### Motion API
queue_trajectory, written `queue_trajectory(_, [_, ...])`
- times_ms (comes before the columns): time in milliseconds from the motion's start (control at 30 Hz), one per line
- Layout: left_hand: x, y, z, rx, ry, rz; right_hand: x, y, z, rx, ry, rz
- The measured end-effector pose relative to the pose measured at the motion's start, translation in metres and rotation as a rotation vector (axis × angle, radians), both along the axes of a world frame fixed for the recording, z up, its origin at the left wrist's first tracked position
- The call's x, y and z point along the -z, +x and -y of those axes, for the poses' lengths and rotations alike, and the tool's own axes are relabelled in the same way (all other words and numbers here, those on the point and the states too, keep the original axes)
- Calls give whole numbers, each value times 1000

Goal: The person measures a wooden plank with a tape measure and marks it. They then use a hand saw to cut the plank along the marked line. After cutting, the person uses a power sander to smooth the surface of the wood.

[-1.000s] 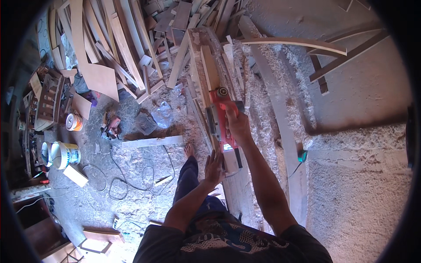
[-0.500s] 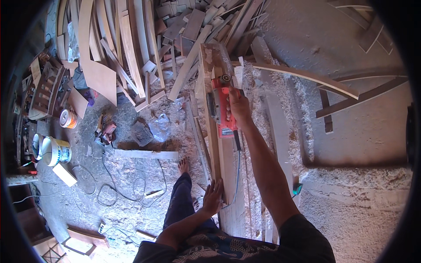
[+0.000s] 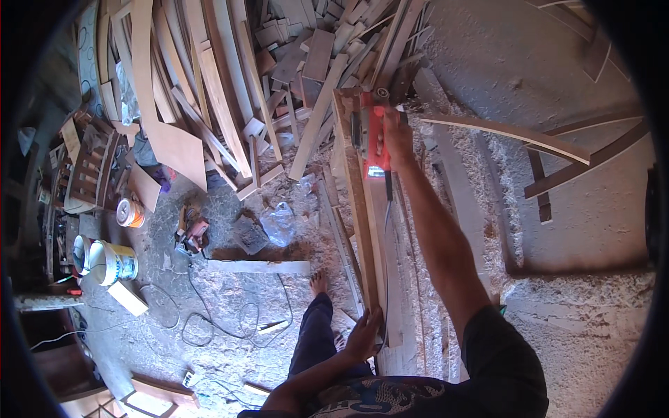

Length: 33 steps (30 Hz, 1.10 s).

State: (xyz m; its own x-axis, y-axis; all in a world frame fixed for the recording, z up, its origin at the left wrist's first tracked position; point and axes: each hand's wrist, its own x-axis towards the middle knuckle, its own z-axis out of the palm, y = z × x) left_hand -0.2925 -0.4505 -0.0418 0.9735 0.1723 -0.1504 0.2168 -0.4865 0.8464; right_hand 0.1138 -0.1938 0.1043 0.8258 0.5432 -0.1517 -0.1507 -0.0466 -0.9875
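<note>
My right hand [image 3: 399, 145] is closed around the handle of a red electric planer [image 3: 375, 136]. The planer sits near the far end of a long wooden board [image 3: 359, 209], which stretches away from my body. A dark cord [image 3: 387, 223] trails from the tool back along the wood toward me. At the near end, my left hand [image 3: 365, 333] grips the edge of the same board, fingers close together and partly hidden. Beneath lies a wider plank [image 3: 394, 292], strewn with shavings.
Offcuts [image 3: 317, 56] and long boards [image 3: 216, 90] pile up at the far side. Buckets [image 3: 115, 263], another power tool [image 3: 195, 230], a plastic bag [image 3: 279, 224] and looping cords lie on the floor at left. A curved wooden strip [image 3: 509, 132] projects at right.
The planer and my right hand have moved farther along the board, away from me. My left hand's fingers have drawn together at the near end. The whole view has shifted slightly.
</note>
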Motion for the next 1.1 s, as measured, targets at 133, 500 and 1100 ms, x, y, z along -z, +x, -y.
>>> queue_trajectory(133, [11, -12, -25, -43, -243, 170, 4, -71, 111, 77, 129, 33])
queue_trajectory(500, [-18, 71, 18, -520, 14, -127, -13, -357, 527, 264, -222, 75])
queue_trajectory(1100, [14, -31, 20, -774, -1117, -322, -31, -448, 624, 423, -346, 55])
